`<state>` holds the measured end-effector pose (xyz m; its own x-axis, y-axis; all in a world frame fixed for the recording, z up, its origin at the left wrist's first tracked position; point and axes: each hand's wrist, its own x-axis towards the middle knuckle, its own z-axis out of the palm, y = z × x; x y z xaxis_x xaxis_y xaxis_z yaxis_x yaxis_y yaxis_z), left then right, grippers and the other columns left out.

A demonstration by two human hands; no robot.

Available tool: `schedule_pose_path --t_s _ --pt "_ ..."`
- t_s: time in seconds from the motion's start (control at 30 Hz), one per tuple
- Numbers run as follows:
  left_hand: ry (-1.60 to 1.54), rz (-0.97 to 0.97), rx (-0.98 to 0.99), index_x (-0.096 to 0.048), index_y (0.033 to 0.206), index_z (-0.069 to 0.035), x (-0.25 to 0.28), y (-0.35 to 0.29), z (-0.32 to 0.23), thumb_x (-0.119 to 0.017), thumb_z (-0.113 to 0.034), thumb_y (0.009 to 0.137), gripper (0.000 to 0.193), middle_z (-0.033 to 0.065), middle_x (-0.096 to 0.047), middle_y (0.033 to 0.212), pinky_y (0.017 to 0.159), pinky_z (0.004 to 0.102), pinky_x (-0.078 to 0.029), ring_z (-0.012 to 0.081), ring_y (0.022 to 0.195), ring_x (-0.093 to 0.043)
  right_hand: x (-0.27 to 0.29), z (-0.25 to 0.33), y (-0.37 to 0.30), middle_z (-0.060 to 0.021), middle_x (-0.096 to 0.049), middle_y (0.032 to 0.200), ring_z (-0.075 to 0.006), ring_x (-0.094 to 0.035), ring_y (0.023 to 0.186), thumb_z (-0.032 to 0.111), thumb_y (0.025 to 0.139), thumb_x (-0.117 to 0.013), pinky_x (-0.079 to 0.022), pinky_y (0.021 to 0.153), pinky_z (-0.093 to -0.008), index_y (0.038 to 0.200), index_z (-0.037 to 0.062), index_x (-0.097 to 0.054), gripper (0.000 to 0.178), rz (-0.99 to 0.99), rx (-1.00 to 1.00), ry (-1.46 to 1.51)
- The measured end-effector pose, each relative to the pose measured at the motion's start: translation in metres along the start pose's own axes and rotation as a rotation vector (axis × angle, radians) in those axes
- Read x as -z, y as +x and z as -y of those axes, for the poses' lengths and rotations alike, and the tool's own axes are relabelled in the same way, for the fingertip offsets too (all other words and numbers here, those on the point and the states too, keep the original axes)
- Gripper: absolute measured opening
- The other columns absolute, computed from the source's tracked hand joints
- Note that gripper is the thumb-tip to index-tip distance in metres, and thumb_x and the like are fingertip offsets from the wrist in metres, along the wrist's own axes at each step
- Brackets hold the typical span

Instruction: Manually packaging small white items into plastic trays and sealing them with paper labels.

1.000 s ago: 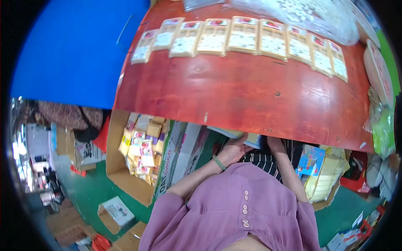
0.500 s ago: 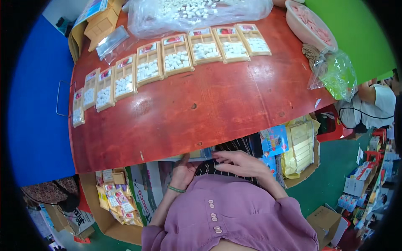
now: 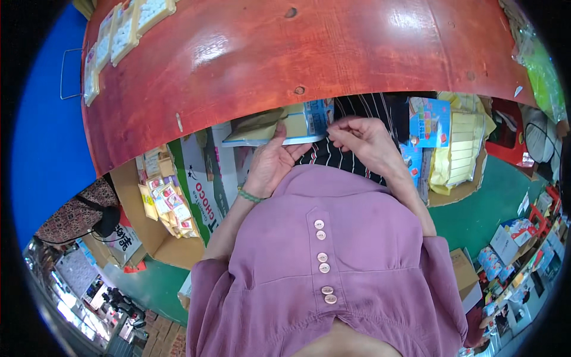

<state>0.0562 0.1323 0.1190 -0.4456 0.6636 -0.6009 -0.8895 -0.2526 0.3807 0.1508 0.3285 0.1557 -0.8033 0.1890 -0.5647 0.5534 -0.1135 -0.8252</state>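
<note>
- Currently, a flat printed packet [image 3: 297, 124] sits above the lap, just below the front edge of the red wooden table [image 3: 333, 53].
- Its long axis runs left to right across the body, roughly along that edge; the blue printed end points to the person's right, the tan and pale-yellow part to the left.
- The left hand [image 3: 270, 166] grips the packet's near side, thumb on top and fingers beneath; a green beaded bracelet [image 3: 251, 196] circles that wrist.
- The right hand [image 3: 372, 146] is half curled just beside the blue end, thumb close to the forefinger; whether it pinches anything cannot be told.
- The packet's far side is hidden under the tabletop, the left thumb covers some of its face, and whether it is a bag or a folded card is hard to make out.
- Black striped cloth [image 3: 351, 163] shows beneath the hands, partly covered by the purple top [image 3: 357, 238].
- Left of the lap, a cardboard carton [image 3: 172, 249] holds small packs [image 3: 169, 199]; on the right are yellow-wrapped trays [image 3: 467, 149] and a blue printed pack [image 3: 429, 122].
- Compartment trays of white pieces [image 3: 122, 38] are cut off at the upper left.
</note>
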Motion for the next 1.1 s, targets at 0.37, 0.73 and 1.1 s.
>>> schedule_pose_path --t_s 0.37,0.73,1.1 --pt "-0.008 -0.093 0.081 -0.046 0.127 -0.005 0.007 0.004 0.011 -0.047 -0.005 0.094 0.033 0.0047 -0.055 0.123 0.097 0.0475 -0.047 0.0272 0.114 -0.056 -0.011 -0.017 0.002 -0.0065 -0.066 0.082 -0.0076 -0.059 0.072 0.01 0.084 -0.066 -0.05 0.068 -0.0227 0.105 -0.0082 -0.064 0.028 -0.066 0.085 0.012" --pt "0.101 -0.159 0.166 -0.049 0.122 0.0 -0.01 0.005 0.006 -0.051 -0.003 0.093 0.029 0.008 -0.057 0.118 0.093 0.0398 -0.05 0.0216 0.108 -0.058 -0.012 -0.014 -0.001 -0.0068 -0.065 0.079 -0.0068 -0.06 0.069 0.006 0.08 -0.069 -0.05 0.063 -0.0208 0.101 -0.0104 -0.062 0.028 -0.072 0.107 -0.047" --pt "0.232 -0.155 0.179 -0.051 0.12 0.004 -0.031 0.011 0.012 -0.055 -0.005 0.092 0.029 0.0115 -0.058 0.117 0.09 0.0364 -0.051 0.0201 0.103 -0.059 -0.012 -0.022 -0.006 -0.0111 -0.066 0.081 -0.0096 -0.062 0.069 0.007 0.079 -0.069 -0.051 0.062 -0.0237 0.102 -0.012 -0.061 0.031 -0.096 0.128 -0.06"
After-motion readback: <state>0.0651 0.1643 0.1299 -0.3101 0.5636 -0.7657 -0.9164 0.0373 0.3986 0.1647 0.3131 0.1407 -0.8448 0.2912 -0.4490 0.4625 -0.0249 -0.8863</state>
